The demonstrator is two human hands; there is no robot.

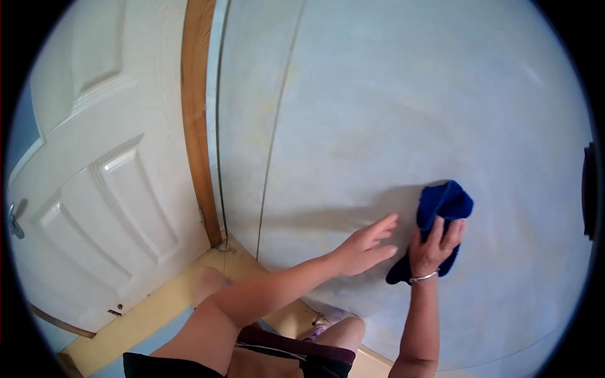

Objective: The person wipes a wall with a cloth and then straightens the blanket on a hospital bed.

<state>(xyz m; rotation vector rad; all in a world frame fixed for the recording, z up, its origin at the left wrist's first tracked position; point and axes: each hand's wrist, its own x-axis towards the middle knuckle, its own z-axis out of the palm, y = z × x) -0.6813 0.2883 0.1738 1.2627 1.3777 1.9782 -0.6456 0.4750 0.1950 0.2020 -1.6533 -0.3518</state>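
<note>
A dark blue cloth (446,200) is pressed against the pale blue-grey wall (353,113), bunched under the fingers of my right hand (432,249). A silvery bracelet (423,277) circles that wrist. Part of the cloth hangs out below the palm on both sides. To the left of it, my left hand (367,247) is held up with its fingers stretched out and apart, holding nothing. Its fingertips point toward the cloth but do not touch it. Whether this hand touches the wall I cannot tell.
On the left stands a white panelled door (107,189) with a metal handle (16,220). A wooden frame post (196,113) runs beside the wall. A thin dark cable (219,126) hangs along it. The yellowish floor edge (145,302) lies below. A dark object (589,192) sits at far right.
</note>
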